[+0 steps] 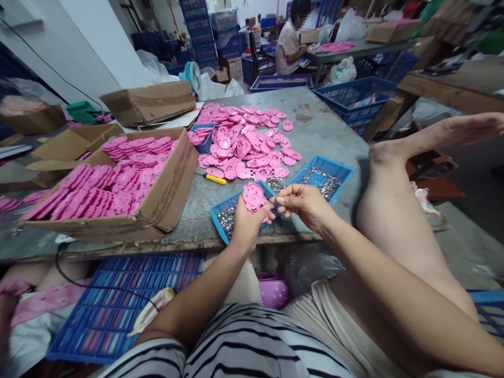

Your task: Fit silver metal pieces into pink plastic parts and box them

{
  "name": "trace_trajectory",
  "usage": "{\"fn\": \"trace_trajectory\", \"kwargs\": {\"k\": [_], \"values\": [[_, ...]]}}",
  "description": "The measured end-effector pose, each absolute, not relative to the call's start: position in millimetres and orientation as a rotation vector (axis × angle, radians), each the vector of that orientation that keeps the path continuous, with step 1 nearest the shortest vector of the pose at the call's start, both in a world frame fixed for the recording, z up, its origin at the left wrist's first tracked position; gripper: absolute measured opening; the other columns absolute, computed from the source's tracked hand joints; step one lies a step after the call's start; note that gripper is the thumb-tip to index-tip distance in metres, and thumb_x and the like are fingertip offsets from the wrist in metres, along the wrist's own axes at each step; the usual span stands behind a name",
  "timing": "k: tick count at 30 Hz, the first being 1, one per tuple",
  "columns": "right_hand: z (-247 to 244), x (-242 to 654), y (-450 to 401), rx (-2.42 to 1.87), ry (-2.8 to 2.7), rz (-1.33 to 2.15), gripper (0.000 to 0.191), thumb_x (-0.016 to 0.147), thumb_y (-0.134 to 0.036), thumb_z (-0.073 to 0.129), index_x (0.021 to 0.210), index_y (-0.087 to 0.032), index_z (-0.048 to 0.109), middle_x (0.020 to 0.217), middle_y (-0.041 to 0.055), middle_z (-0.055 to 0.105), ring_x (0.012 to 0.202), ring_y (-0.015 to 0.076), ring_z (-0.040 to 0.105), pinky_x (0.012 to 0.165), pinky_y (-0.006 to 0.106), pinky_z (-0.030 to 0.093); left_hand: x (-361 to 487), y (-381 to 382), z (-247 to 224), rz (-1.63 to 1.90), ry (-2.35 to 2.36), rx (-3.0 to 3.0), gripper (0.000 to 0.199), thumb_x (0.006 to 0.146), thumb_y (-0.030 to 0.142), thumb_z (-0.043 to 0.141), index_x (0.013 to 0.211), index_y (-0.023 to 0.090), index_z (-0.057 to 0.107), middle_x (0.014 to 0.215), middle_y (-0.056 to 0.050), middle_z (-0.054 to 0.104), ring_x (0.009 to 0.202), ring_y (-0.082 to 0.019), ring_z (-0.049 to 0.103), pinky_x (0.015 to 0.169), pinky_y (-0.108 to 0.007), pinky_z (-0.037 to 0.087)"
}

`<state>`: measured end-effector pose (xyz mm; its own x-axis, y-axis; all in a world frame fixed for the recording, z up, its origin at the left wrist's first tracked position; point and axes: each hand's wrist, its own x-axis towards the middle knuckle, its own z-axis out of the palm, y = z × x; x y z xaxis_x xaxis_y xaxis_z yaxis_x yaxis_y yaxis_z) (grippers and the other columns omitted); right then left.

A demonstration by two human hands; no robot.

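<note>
Pink plastic piece (254, 196) sits over the blue tray (217, 223), gripped by your left hand's (246, 227) fingers. Your right hand's (309, 203) fingers are pinched closed by its edge, can't tell on what. Honestly, I'd brace the piece steady and pinch lightly.

Bare forearms (208, 286) converging, left hand (246, 226) gripping, thumb (262, 213) across, right hand (309, 205) close beside, fingers (289, 200) pinched together

A cardboard box (151, 103) sits just left of the turquoise fan (192, 77), a green container (82, 111) farther left; blue crates (200, 34) rise behind it, and a person (289, 44) sits well off right.
</note>
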<state>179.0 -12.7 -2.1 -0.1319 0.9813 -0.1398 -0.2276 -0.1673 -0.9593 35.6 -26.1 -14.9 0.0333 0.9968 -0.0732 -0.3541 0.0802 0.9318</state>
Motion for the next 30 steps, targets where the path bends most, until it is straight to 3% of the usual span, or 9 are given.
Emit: {"fn": "trace_trajectory", "kwargs": {"k": [8,17,22,26,30], "values": [[4.6,169.7,-17.4,-1.175,-1.136,1.43,0.034,0.05,-0.042,0.084,0.061,-0.015,0.065,0.054,0.0015,0.061,0.049,0.0097,0.05,0.04,0.021,0.03,44.2,-24.4,-16.7,1.357,0.954,0.928,0.047,0.058,0.026,0.078,0.092,0.02,0.046,0.07,0.005,0.062,0.048,-0.008,0.058,0.046,-0.02,0.045],[-0.8,170.5,-18.9,-1.209,-1.079,1.338,0.033,0.054,-0.041,0.082,0.068,-0.016,0.065,0.057,-0.0024,0.058,0.048,0.0073,0.043,0.044,0.023,0.032,42.6,-25.1,-14.8,1.396,0.995,0.97,0.039,0.062,0.02,0.074,0.088,0.02,0.046,0.068,0.005,0.061,0.047,-0.008,0.057,0.046,-0.02,0.044],[2.4,169.7,-18.9,-1.28,-1.199,1.314,0.037,0.051,-0.046,0.081,0.06,-0.016,0.061,0.052,-0.0022,0.054,0.048,0.0074,0.038,0.043,0.023,0.027,42.8,-25.6,-15.7,1.383,0.969,0.972,0.04,0.061,0.022,0.076,0.089,0.02,0.046,0.068,0.005,0.06,0.047,-0.008,0.056,0.046,-0.019,0.044],[4.9,168.9,-20.3,-1.26,-1.208,1.301,0.035,0.059,-0.048,0.075,0.061,-0.018,0.058,0.053,-0.0023,0.053,0.046,0.0076,0.036,0.045,0.024,0.027,42.2,-26.2,-15.4,1.353,0.839,0.897,0.046,0.062,0.035,0.078,0.093,0.021,0.047,0.072,0.003,0.062,0.053,-0.01,0.06,0.049,-0.021,0.046],[5.8,170.9,-20.8,-1.265,-1.388,1.079,0.026,0.071,-0.039,0.068,0.06,-0.02,0.054,0.064,0.0008,0.056,0.062,0.0135,0.049,0.06,0.028,0.041,41.2,-24.2,-12.4,1.243,0.739,0.751,0.046,0.075,0.061,0.06,0.092,0.019,0.052,0.078,-0.004,0.066,0.069,-0.017,0.066,0.052,-0.025,0.048]]}}
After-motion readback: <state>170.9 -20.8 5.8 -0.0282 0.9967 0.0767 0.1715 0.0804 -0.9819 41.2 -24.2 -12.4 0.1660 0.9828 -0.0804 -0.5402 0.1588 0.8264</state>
